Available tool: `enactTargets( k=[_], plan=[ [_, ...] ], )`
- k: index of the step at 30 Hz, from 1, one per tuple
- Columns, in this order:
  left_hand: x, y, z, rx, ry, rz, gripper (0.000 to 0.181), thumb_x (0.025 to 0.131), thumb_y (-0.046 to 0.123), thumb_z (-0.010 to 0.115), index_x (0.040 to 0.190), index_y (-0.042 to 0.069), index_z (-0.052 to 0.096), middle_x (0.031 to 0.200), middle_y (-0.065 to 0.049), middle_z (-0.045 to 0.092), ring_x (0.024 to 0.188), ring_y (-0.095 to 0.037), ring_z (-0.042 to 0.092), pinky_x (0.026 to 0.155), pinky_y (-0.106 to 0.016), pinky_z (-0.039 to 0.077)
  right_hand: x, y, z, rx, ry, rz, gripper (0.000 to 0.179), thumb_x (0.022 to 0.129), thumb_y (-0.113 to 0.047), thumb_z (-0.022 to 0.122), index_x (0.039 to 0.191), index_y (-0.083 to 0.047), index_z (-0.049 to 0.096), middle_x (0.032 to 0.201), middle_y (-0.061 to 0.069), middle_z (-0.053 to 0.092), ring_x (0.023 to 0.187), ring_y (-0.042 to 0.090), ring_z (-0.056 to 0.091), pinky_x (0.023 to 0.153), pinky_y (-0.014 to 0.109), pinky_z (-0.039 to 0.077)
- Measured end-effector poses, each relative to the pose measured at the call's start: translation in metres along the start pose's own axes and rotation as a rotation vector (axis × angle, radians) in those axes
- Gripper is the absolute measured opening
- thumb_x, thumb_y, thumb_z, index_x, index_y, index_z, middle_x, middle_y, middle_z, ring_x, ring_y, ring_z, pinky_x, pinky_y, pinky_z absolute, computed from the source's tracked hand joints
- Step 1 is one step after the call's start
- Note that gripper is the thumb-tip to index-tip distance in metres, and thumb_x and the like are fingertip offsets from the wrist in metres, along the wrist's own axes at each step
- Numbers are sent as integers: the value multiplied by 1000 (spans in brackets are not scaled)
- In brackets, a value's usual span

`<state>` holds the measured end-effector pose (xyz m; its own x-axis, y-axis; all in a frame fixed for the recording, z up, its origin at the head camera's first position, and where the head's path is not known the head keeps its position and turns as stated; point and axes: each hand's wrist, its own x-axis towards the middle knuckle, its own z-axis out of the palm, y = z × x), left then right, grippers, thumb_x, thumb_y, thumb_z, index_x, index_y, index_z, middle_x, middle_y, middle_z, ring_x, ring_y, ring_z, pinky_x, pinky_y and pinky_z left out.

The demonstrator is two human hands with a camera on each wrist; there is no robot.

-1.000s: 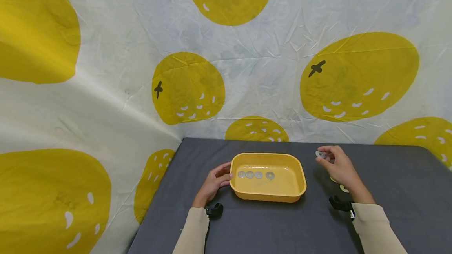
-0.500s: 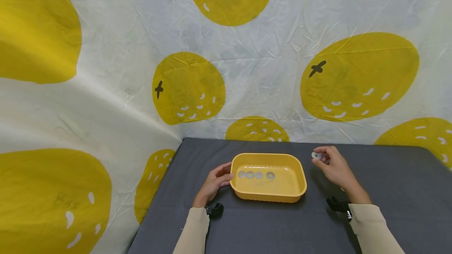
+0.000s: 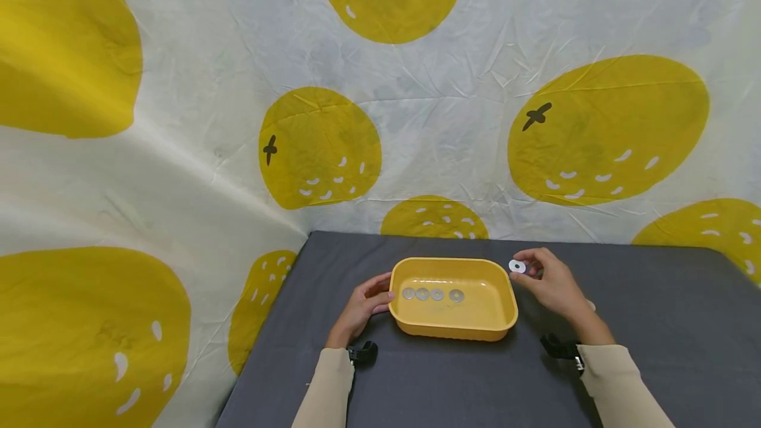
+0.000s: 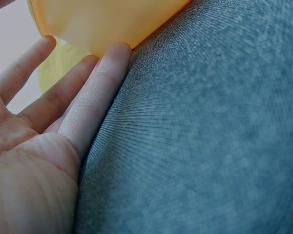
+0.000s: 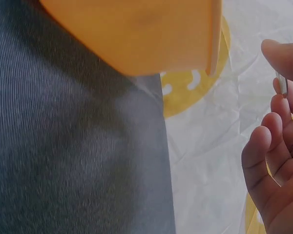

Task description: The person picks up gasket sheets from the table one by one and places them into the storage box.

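Observation:
A yellow plastic tray (image 3: pixel 452 322) sits on the dark cloth, with several flat metal washers (image 3: pixel 423 294) in a row on its floor. At its left end, my left hand (image 3: pixel 362 304) holds the wall. In the head view the thumb lies over the rim, while in the left wrist view straight fingers (image 4: pixel 95 92) touch the outside. My right hand (image 3: pixel 553 286) pinches a washer (image 3: pixel 517 266) by its edge between thumb and fingertips, raised just beyond the tray's right rim. The right wrist view shows that washer (image 5: pixel 282 84) edge-on.
The table (image 3: pixel 475 382) is covered in dark grey cloth. Behind it and to the left hangs a white sheet (image 3: pixel 440 144) printed with yellow fruit. A small pale piece (image 3: pixel 591 305) shows partly behind the right wrist.
My right hand has moved left toward the tray, carrying the washer to its right rim. My left hand has stayed on the tray, and the washers inside lie as before.

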<state>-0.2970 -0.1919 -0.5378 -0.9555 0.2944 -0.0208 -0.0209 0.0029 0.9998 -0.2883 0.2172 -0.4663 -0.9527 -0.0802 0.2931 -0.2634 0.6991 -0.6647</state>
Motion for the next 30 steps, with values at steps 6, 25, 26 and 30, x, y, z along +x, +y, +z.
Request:
enactTargets(
  k=[6,25,26,30],
  plan=[
    [0,0,-1,-7,3,-4,58,97,21,71,151,12,51,145,-20,58,117,-22,68,94,-33,60,0,-10,6,25,-22,-16,35,90,-18,80,119,-4,67,105,12,58,86,21,53,66,20,45],
    [1,0,1,3,18,-19,56,97,18,71,150,14,52,146,-20,57,122,-27,66,96,-36,60,-1,-42,31,111,-58,-148,28,90,-16,80,114,-7,69,100,7,59,82,17,51,67,23,45],
    [1,0,1,3,17,-19,56,97,18,71,150,14,52,146,-19,57,122,-27,66,96,-36,60,0,-44,32,118,-63,-154,28,90,-16,80,114,-7,69,100,7,59,82,18,51,66,23,45],
    [0,0,1,-1,12,-14,56,98,18,70,150,13,52,146,-20,57,123,-28,66,96,-36,60,0,-53,38,140,-82,-166,27,90,-16,80,113,-8,68,100,6,60,84,20,52,66,24,45]
  ],
)
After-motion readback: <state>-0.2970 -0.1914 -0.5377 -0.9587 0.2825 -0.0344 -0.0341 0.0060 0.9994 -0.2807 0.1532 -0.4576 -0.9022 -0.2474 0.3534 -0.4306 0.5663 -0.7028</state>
